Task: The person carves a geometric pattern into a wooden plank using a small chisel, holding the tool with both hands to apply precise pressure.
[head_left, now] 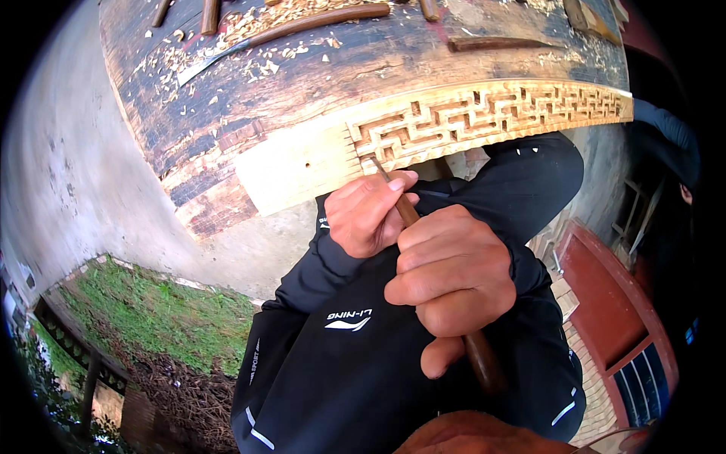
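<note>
1. Left hand (368,213) pinches the chisel (408,216) near its tip; right hand (451,281) grips the handle.
2. The tip meets the carved fretwork strip (491,113) on the workbench (227,98).
3. Risk (judging): a slip could chip thin ridges.

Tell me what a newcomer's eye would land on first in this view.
Most striking is the pale carved board with its maze-like fretwork, lying along the front edge of the dark workbench. Right below it, at centre, the left hand and right hand both grip a wooden-handled chisel whose tip meets the carving's left end. Wood chips and spare tools lie scattered on the bench top behind.
</note>
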Available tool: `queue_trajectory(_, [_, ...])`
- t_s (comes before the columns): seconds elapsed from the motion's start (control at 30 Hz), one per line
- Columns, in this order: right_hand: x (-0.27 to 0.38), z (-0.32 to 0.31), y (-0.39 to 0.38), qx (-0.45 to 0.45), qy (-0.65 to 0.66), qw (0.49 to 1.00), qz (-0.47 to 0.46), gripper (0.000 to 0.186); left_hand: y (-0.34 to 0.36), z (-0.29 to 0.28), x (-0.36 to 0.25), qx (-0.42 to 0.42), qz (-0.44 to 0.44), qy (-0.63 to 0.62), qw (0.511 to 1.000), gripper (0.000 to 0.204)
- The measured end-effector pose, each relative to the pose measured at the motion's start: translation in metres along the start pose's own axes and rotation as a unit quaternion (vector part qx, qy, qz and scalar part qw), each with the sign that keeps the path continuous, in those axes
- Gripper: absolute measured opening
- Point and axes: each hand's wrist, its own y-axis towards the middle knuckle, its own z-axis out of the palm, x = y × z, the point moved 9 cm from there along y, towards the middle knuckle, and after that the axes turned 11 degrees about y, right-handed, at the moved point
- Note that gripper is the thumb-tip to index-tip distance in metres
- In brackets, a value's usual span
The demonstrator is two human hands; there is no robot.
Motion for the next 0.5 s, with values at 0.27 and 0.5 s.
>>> queue_trajectory(0.27, [0.018, -0.003, -0.021, -0.115, -0.088, 0.988, -0.05, 0.059, 0.007, -0.003, -0.008, 0.054, 0.013, 0.064, 0.996, 0.064])
queue_trajectory(0.5, [0.013, -0.016, -0.016, -0.112, -0.005, 0.994, -0.013, 0.058, 0.005, -0.003, -0.006, 0.055, -0.014, 0.084, 0.995, 0.062])
